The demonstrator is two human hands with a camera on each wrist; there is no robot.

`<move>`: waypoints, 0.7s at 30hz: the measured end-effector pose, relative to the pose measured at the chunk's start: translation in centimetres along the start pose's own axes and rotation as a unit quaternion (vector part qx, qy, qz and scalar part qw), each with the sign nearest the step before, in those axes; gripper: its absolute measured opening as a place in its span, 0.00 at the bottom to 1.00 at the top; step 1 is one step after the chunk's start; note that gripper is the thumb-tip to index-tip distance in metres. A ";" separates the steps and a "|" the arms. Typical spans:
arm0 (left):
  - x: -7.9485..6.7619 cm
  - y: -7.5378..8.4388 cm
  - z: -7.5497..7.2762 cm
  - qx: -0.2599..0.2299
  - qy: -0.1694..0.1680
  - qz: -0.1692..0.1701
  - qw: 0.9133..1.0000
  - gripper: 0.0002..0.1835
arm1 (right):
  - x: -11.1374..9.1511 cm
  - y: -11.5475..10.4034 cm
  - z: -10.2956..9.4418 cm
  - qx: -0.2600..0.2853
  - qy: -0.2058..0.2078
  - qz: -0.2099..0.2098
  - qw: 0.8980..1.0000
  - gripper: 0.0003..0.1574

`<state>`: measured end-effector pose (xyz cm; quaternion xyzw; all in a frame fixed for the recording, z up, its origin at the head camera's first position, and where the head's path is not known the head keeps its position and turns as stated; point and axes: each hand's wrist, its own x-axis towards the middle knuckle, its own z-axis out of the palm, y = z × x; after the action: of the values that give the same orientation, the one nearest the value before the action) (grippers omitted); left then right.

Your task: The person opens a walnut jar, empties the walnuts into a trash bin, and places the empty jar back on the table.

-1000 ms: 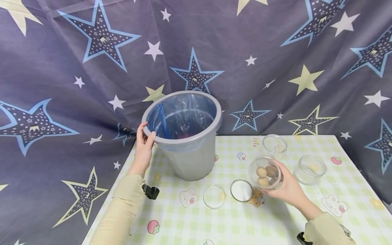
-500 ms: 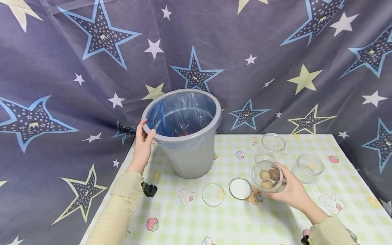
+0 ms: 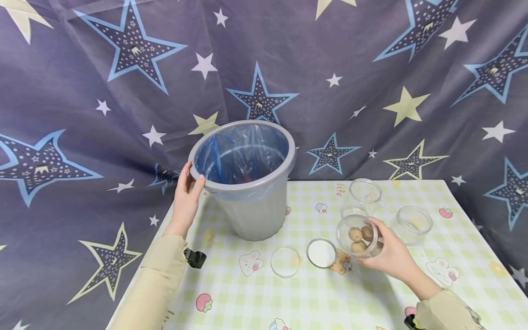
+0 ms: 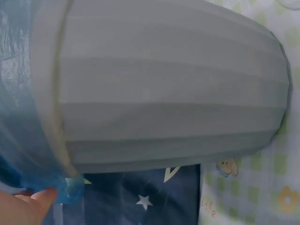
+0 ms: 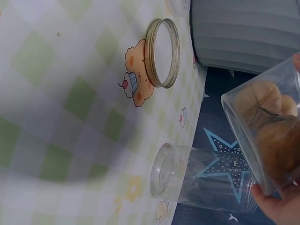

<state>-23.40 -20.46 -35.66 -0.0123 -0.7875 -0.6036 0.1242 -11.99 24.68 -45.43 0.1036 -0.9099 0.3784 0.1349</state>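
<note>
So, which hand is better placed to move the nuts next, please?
Probably the right hand: it holds the open jar with the nuts inside, while the left hand holds the bin at its rim.

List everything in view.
Table: one, green-white checked, underneath
Backdrop: one, purple, starred, behind table
Bin: one, grey, on table's left
Liner: one, translucent blue, inside bin
Red shape: one, unclear, inside bin
Held jar: one, clear, tilted above table
Walnuts: three or more, brown, inside held jar
Standing jars: two, clear, behind and right of held jar
Lids: two, one clear, one metal-rimmed, table's middle
Wrist cameras: two, black, at wrists
Left hand: one, on bin rim
Right hand: one, around held jar
Sleeves: two, beige, on forearms
</note>
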 end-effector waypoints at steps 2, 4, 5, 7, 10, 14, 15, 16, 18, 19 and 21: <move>-0.2 0.2 -0.4 0.013 0.015 0.006 1.000 0.32 | 0.1 -0.2 0.0 0.001 -0.002 -0.001 1.000 0.62; -0.4 0.4 -0.8 0.019 0.029 0.013 0.999 0.31 | 0.2 -0.3 0.1 0.002 -0.002 -0.003 1.000 0.63; -0.5 0.6 -0.9 0.020 0.033 0.015 0.999 0.31 | 0.2 -0.4 0.1 0.002 -0.002 -0.005 1.000 0.63; -0.6 0.9 -1.0 0.020 0.039 0.019 0.999 0.30 | 0.3 -0.5 0.1 0.005 -0.002 -0.009 1.000 0.63; -0.9 1.6 -1.0 0.009 0.043 0.028 0.999 0.30 | 0.3 -0.6 0.1 0.006 -0.004 -0.018 1.000 0.62; -1.7 2.4 -0.6 -0.008 0.052 0.049 0.997 0.29 | 0.4 -0.8 0.2 -0.002 -0.010 -0.034 0.999 0.61; -1.9 2.6 -0.4 -0.011 0.053 0.060 0.997 0.29 | 0.4 -0.8 0.2 -0.004 -0.012 -0.038 0.999 0.61; -2.1 2.7 -0.3 -0.011 0.053 0.071 0.996 0.29 | 0.5 -0.9 0.2 -0.008 -0.015 -0.042 0.999 0.61; -2.6 2.9 0.1 -0.012 0.053 0.105 0.993 0.28 | 0.6 -0.9 0.3 -0.013 -0.022 -0.045 0.999 0.60; -2.9 3.0 0.3 -0.014 0.052 0.123 0.991 0.28 | 0.6 -0.9 0.3 -0.016 -0.026 -0.044 0.999 0.60; -3.4 3.2 0.8 -0.023 0.050 0.161 0.986 0.28 | 0.7 -1.0 0.3 -0.016 -0.035 -0.040 0.998 0.59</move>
<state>-19.75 -18.33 -33.50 -0.1115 -0.7540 -0.5937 0.2581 -12.41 23.70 -44.77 0.1506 -0.9150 0.3547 0.1195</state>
